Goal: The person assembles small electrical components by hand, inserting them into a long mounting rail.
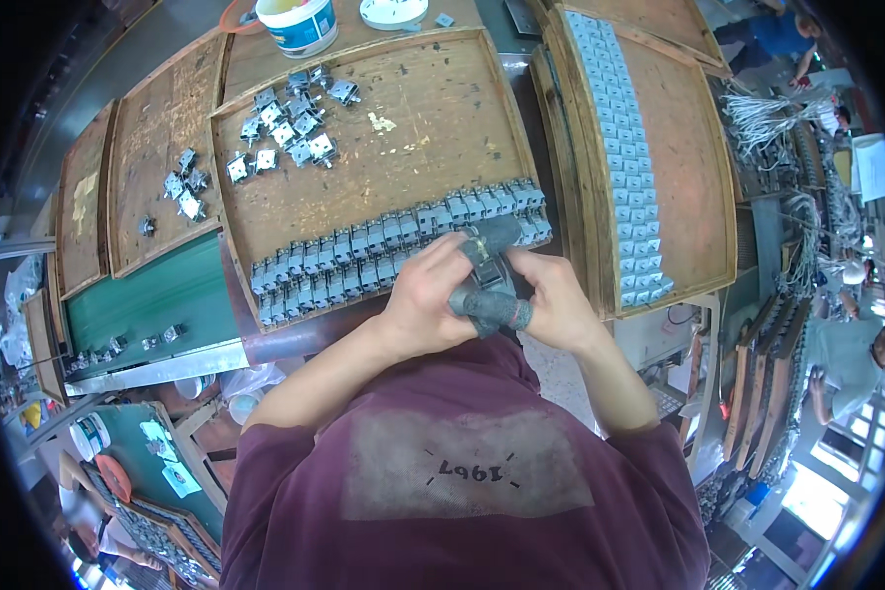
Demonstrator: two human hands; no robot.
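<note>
Bare forearms reach forward past a maroon T-shirt [403, 403], and the two hands meet just over the near edge of a shallow wooden tray [433, 123]. Between them is a small metal unit [490, 273], mostly hidden by the fingers. The left hand [421, 300] has its grip narrowed on one side of it; the right hand [563, 303] closes in from the other, thumb toward the unit. Dark grey finger wraps [497, 307] cover several fingertips.

Just beyond the hands, rows of grey metal blocks [364, 241] stand packed along the tray's near side. Toward its far left corner lies a loose cluster of metal brackets [283, 128], some touching and tilted. A second wooden tray [152, 118], to the left, bears a handful of similar pieces [189, 187]. Small dark parts [172, 333] lie along the near edge of the green bench [157, 285]. To the right, a long wooden tray [693, 177] carries a band of pale grey blocks [624, 147] along its left side. A white bucket [300, 29] stands beyond the middle tray.
</note>
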